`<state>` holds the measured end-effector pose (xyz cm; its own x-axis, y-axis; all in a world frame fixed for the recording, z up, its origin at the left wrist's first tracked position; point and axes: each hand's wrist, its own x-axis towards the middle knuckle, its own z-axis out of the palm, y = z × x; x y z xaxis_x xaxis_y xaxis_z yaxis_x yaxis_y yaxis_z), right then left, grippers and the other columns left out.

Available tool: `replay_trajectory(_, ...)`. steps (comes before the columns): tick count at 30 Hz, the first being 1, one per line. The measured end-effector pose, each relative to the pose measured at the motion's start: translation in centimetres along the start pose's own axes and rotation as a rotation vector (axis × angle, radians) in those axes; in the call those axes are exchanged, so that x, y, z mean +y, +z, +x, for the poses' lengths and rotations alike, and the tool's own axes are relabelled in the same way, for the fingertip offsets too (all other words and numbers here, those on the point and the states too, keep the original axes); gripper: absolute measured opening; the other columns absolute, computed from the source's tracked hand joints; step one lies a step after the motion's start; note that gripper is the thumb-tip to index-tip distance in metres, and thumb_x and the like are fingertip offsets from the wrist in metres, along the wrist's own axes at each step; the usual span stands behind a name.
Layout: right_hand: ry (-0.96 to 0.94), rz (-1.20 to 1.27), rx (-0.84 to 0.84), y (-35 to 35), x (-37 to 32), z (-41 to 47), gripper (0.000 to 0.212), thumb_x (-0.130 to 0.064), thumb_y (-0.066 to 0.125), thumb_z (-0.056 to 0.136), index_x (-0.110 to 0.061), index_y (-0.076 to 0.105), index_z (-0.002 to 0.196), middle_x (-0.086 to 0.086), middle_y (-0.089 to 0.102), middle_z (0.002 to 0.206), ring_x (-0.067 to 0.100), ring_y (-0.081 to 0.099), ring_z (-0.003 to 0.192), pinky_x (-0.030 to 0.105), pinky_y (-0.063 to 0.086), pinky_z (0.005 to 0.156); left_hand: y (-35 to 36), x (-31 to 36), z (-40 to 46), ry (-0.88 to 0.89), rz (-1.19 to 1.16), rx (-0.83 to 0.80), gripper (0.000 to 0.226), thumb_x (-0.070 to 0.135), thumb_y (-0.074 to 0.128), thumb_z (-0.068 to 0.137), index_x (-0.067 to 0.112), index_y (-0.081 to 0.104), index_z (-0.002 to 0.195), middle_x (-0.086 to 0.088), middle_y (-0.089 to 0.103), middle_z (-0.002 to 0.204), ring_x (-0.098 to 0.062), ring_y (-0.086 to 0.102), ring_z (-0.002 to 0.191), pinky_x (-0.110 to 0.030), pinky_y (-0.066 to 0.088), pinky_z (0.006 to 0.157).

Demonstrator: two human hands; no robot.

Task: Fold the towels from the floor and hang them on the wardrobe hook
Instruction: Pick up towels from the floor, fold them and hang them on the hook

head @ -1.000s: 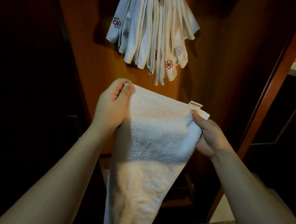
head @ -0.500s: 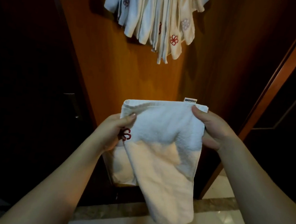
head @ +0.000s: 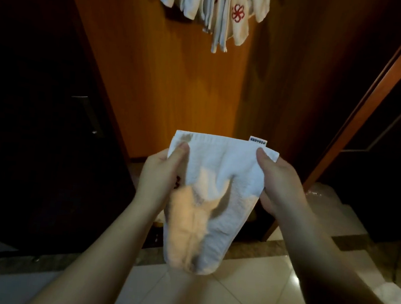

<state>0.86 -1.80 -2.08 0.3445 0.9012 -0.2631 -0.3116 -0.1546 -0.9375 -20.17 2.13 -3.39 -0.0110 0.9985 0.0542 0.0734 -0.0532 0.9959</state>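
Observation:
I hold a folded white towel (head: 220, 168) in front of me at mid-frame. My left hand (head: 160, 174) pinches its upper left corner with the thumb on the front. The upper right corner, beside a small label, is pinched by my right hand (head: 278, 182). The towel's lower part hangs loose toward the floor, and a red embroidered mark peeks out by my left hand. Several white towels with red flower marks (head: 224, 8) hang in a bunch against the wooden wardrobe panel (head: 177, 80) at the top of the view. The hook itself is out of view.
A dark wardrobe interior with a metal handle (head: 87, 115) lies to the left. A wooden door frame (head: 363, 99) runs diagonally on the right. Glossy pale floor tiles (head: 228, 298) lie below, and something white (head: 392, 293) lies on the floor at the lower right.
The view has tipped downward, so the hanging bunch sits higher in frame. The towel has been folded shorter and lowered, and my left hand has shifted to pinch its upper left corner.

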Motion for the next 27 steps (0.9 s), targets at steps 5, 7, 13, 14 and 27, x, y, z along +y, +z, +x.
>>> replay_trajectory(5, -0.34, -0.405, 0.137, 2.5, 2.0, -3.6, 0.015, -0.05, 0.045, 0.103, -0.046, 0.059, 0.102, -0.025, 0.07, 0.097, -0.002, 0.067, 0.093, 0.019, 0.054, 0.085, 1.2, 0.1, -3.0, 0.08, 0.105, 0.158, 0.036, 0.053, 0.052, 0.091, 0.023, 0.067, 0.076, 0.008, 0.063, 0.062, -0.008, 0.058, 0.06, -0.028, 0.043, 0.061)
replay_trajectory(7, -0.407, -0.422, 0.072, 3.4, 2.4, -4.6, 0.012, -0.048, 0.045, 0.103, -0.05, 0.057, 0.102, -0.033, 0.067, 0.095, -0.009, 0.065, 0.089, 0.008, 0.05, 0.073, 2.0, 0.4, -4.4, 0.112, 0.127, 0.157, 0.033, 0.049, 0.051, 0.093, 0.031, 0.065, 0.068, 0.014, 0.062, 0.06, 0.003, 0.055, 0.059, -0.017, 0.042, 0.056)
replay_trajectory(13, -0.412, -0.325, -0.128, 4.6, 2.9, -5.7, 0.02, -0.054, 0.045, 0.101, -0.057, 0.062, 0.11, -0.024, 0.07, 0.113, -0.004, 0.065, 0.106, 0.029, 0.052, 0.092, 3.8, 0.9, -6.5, 0.208, 0.048, -0.043, 0.028, 0.037, 0.048, 0.097, 0.038, 0.067, 0.119, 0.024, 0.072, 0.107, 0.008, 0.065, 0.101, -0.011, 0.051, 0.08)
replay_trajectory(14, -0.413, -0.297, -0.152, 4.7, 2.8, -5.8, 0.022, -0.054, 0.044, 0.101, -0.056, 0.062, 0.113, -0.022, 0.07, 0.115, -0.002, 0.065, 0.109, 0.029, 0.052, 0.093, 3.8, 0.8, -6.4, 0.211, 0.059, -0.074, 0.039, 0.04, 0.046, 0.098, 0.031, 0.062, 0.132, 0.017, 0.069, 0.12, 0.002, 0.063, 0.113, -0.021, 0.053, 0.091)
replay_trajectory(27, -0.401, -0.259, -0.342, 3.9, 0.0, -5.0, 0.058, -0.069, 0.051, 0.088, -0.036, 0.055, 0.136, -0.019, 0.067, 0.124, -0.001, 0.063, 0.116, 0.025, 0.049, 0.098, 4.3, 1.5, -6.0, 0.333, 0.282, -0.45, 0.053, 0.062, 0.013, 0.094, 0.062, 0.006, 0.146, 0.022, -0.017, 0.164, 0.008, -0.014, 0.147, -0.01, 0.005, 0.109)
